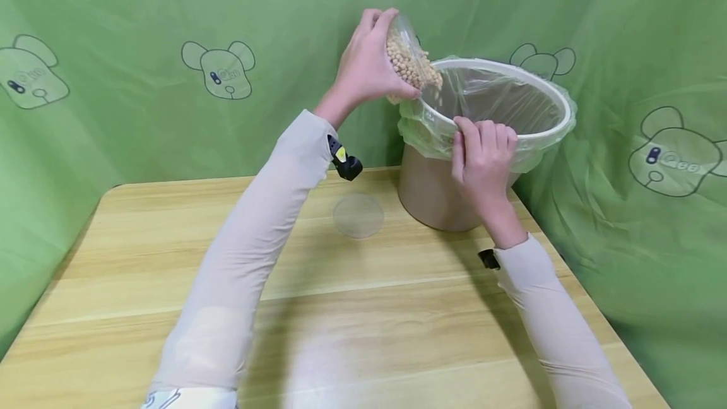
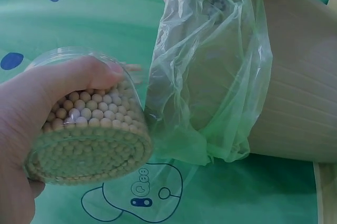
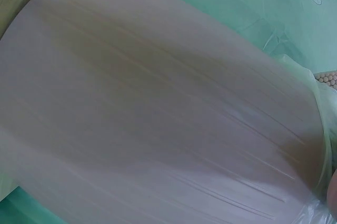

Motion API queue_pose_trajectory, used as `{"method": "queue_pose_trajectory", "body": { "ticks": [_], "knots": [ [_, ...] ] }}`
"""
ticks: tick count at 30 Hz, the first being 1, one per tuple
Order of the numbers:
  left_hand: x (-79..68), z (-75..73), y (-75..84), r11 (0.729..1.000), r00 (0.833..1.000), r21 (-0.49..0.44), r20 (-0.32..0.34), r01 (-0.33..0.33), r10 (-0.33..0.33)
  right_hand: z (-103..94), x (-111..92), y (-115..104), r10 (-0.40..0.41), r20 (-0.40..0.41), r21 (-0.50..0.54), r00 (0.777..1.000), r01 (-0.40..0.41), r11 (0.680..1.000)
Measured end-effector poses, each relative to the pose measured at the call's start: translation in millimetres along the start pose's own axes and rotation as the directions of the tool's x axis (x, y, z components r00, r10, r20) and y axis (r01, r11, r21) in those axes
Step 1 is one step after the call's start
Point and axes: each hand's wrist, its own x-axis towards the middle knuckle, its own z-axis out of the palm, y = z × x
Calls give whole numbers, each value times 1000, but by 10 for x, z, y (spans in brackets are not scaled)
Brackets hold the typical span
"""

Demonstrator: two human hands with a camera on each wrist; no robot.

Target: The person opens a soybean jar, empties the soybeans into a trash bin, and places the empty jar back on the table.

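Observation:
My left hand (image 1: 369,62) grips a clear round jar (image 1: 402,59) full of small beige balls, tilted over the left edge of the bin (image 1: 431,191). A stream of balls (image 1: 435,79) spills from its mouth into the bin. In the left wrist view the thumb lies across the side of the jar (image 2: 100,110). A thin green bag (image 1: 417,128) lines the bin and folds over its white rim (image 1: 500,67). My right hand (image 1: 485,156) holds the near rim, fingers curled over the bag. The right wrist view mostly shows the bin's side (image 3: 158,103).
A clear round disc, like a lid (image 1: 358,215), lies on the wooden table (image 1: 341,320) left of the bin. Green cloth (image 1: 307,11) with printed bear heads hangs behind and at both sides. The bin stands near the table's back right corner.

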Motion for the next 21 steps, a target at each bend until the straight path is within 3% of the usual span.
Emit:
{"method": "queue_pose_trajectory", "body": {
  "ticks": [13, 21],
  "knots": [
    [-10, 24, 15, 992, 996, 88, -16, -88, 90, 14, -2, -12, 1, 21, -4, 1000, -1, 1000],
    [-17, 23, -2, 989, 997, 123, -15, -76, 79, 14, -6, -6, 7, 17, 4, 1000, -7, 1000]
  ]
}}
